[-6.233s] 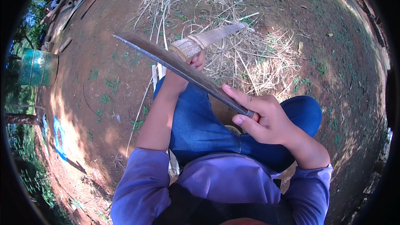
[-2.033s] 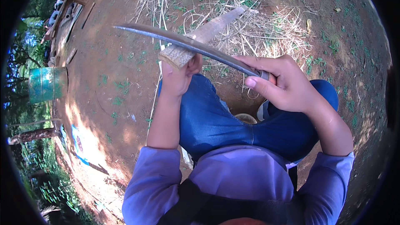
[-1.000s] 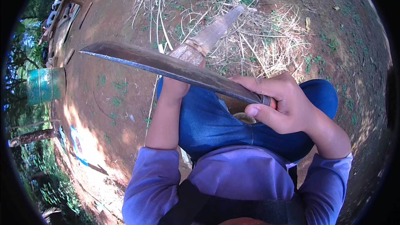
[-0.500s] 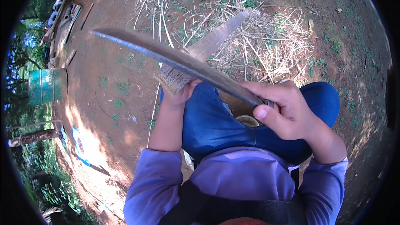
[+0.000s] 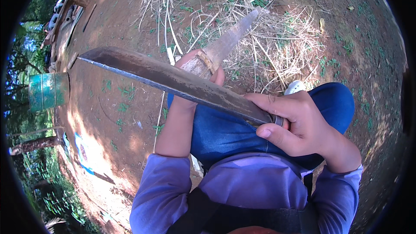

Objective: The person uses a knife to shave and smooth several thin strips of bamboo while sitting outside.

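Note:
My right hand [image 5: 297,123] grips the handle of a long dark machete [image 5: 173,80], whose blade reaches up and to the left across the view. My left hand [image 5: 200,64], partly hidden behind the blade, holds the near end of a pale, pointed split piece of wood or bamboo [image 5: 232,37] that slants away to the upper right. The blade lies across that near end, above my blue-trousered knees [image 5: 225,132].
Dry straw and thin cut strips [image 5: 260,30] lie scattered on the reddish dirt beyond the wood. A green drum [image 5: 48,91] stands at the left, planks [image 5: 71,4] lie at the upper left, and a blue scrap [image 5: 80,151] lies lower left.
The machete's tip has dropped lower and further left than half a second ago, and the blade now shows its broad flat side. My left hand has stayed on the wood.

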{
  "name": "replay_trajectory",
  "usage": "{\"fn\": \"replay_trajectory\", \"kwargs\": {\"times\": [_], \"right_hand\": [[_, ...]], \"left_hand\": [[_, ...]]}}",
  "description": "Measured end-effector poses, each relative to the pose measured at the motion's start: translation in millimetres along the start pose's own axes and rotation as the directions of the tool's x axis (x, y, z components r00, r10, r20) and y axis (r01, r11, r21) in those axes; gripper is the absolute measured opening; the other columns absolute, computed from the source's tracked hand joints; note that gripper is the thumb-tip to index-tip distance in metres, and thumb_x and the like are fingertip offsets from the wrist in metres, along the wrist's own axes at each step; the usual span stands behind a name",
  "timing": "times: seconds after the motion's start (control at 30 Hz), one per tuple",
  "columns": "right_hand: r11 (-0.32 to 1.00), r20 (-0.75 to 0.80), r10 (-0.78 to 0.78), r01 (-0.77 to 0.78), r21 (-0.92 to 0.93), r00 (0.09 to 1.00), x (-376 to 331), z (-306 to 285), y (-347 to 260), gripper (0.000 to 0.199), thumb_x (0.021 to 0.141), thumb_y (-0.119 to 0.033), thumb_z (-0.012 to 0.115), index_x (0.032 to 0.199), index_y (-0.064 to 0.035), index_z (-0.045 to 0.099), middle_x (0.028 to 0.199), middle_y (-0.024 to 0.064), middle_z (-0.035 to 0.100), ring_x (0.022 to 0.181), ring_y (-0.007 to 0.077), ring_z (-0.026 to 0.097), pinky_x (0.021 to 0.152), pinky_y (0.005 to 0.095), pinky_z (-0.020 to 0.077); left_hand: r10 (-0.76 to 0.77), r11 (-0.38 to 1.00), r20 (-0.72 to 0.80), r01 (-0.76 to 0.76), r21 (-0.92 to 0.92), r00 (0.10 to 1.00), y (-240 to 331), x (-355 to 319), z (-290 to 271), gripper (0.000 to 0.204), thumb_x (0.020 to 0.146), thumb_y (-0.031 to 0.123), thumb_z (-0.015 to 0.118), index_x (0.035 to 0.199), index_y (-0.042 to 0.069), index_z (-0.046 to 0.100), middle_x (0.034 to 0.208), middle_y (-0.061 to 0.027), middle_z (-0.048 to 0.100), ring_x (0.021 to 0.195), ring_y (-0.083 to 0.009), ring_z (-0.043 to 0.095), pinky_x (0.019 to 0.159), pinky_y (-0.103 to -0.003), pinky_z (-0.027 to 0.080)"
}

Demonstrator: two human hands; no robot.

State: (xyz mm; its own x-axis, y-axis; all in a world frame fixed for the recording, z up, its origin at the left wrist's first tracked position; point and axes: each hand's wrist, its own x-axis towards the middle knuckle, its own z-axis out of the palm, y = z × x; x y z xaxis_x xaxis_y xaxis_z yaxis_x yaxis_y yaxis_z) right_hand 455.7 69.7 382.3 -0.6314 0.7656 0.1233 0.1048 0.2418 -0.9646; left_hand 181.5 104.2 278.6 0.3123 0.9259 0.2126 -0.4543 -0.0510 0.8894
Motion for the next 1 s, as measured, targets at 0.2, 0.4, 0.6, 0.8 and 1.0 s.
{"fn": "replay_trajectory", "kwargs": {"times": [0.2, 0.4, 0.6, 0.8, 1.0], "right_hand": [[0.980, -0.006, 0.199, -0.199, -0.021, 0.980, 3, -12, 4, 0.043, 0.094, -0.023, 0.072, 0.131, -0.0012, 0.067, 0.049, 0.0011, 0.046, 0.043, 0.0034, 0.048, 0.044, 0.0238, 0.0352], [1.000, 0.022, 0.001, -0.001, -0.004, 1.000, -8, -2, -6, 0.044, 0.092, -0.023, 0.074, 0.129, 0.0000, 0.067, 0.051, 0.0036, 0.052, 0.043, 0.0060, 0.052, 0.044, 0.0263, 0.0392], [0.781, -0.220, 0.622, -0.615, 0.107, 0.751, 14, -46, 94, 0.049, 0.101, -0.036, 0.063, 0.133, 0.0009, 0.064, 0.052, 0.0011, 0.051, 0.043, 0.0085, 0.052, 0.044, 0.0271, 0.0419], [0.858, -0.115, 0.483, -0.442, 0.262, 0.868, -3, -33, 57, 0.050, 0.105, -0.037, 0.057, 0.139, -0.0007, 0.060, 0.059, -0.0072, 0.047, 0.049, 0.0024, 0.049, 0.048, 0.0220, 0.0410], [0.986, 0.009, 0.042, -0.043, 0.159, 0.999, -5, 4, 9, 0.058, 0.096, -0.021, 0.068, 0.151, -0.0085, 0.051, 0.060, 0.0045, 0.055, 0.047, 0.0078, 0.049, 0.049, 0.0258, 0.0398]], "left_hand": [[0.039, 0.967, -0.035, -0.047, -0.249, 0.999, -7, -3, 13, 0.048, 0.102, 0.039, 0.059, 0.120, -0.005, 0.059, 0.089, -0.0204, 0.069, 0.058, -0.0239, 0.062, 0.049, -0.032, 0.048], [0.025, 0.935, 0.177, 0.039, -0.352, 0.984, -4, 9, 1, 0.045, 0.105, 0.028, 0.051, 0.118, -0.015, 0.051, 0.078, -0.0276, 0.064, 0.051, -0.0258, 0.060, 0.042, -0.030, 0.048], [0.132, 0.974, 0.183, -0.092, -0.208, 0.974, 13, 6, 37, 0.036, 0.100, 0.015, 0.052, 0.113, -0.019, 0.054, 0.066, -0.0267, 0.058, 0.048, -0.0274, 0.056, 0.043, -0.033, 0.044], [0.129, 0.962, 0.103, -0.100, -0.255, 0.986, 7, 4, 15, 0.052, 0.101, 0.035, 0.060, 0.116, -0.015, 0.056, 0.061, -0.0114, 0.056, 0.048, -0.0225, 0.057, 0.044, -0.031, 0.046], [0.122, 0.983, 0.106, -0.105, -0.150, 0.987, 7, 4, 17, 0.060, 0.096, 0.049, 0.068, 0.123, -0.004, 0.057, 0.066, -0.0078, 0.060, 0.065, -0.0248, 0.068, 0.057, -0.035, 0.058]]}}
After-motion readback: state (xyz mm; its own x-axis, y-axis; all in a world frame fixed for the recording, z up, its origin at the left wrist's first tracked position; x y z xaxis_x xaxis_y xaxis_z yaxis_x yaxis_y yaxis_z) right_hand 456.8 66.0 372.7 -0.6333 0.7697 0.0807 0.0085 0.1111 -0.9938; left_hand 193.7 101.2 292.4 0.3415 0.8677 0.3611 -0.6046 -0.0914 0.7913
